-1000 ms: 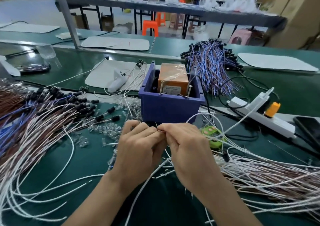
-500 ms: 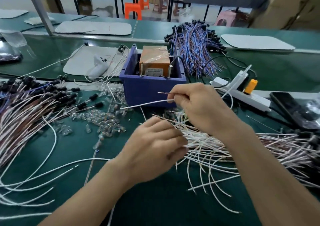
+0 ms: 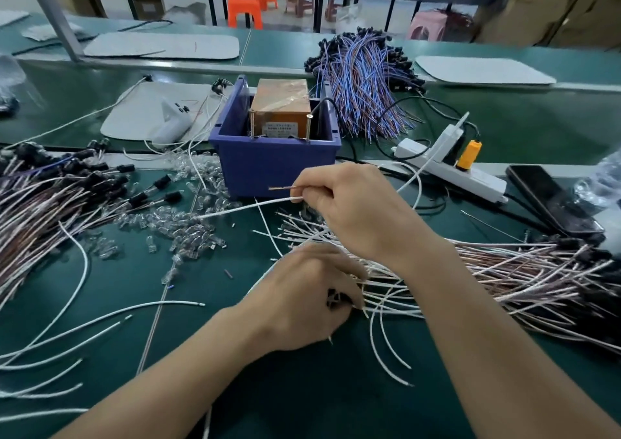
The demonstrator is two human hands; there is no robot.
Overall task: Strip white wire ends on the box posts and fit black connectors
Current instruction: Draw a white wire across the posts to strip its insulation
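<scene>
Pinching a thin white insulated wire [image 3: 242, 207] between thumb and forefinger, our right hand [image 3: 356, 213] holds it just before the near wall of the blue plastic box [image 3: 275, 170]. The white length trails away to the left over the green bench top [image 3: 100, 277]. A short bared coppery end [image 3: 282, 188] juts left from the same pinch, just above it; we cannot tell whether both belong to one wire. We judge the grip sits close to the tip so the end stays stiff and easy to aim. Two thin metal posts [image 3: 251, 124] stand upright inside the box at its near edge, beside an orange-brown taped block [image 3: 280, 102]; the wire is below them and not touching. Our left hand [image 3: 302, 294] lies nearer to us, fingers curled down into the heap of loose white wires [image 3: 396, 287] on the right, probably picking out the next one. Something dark shows under the fingertips, but we cannot tell whether anything is gripped. Wires already wearing black cylindrical connectors [image 3: 100, 176] are piled far left, apart from the raw stock, likely to keep finished work separate.
</scene>
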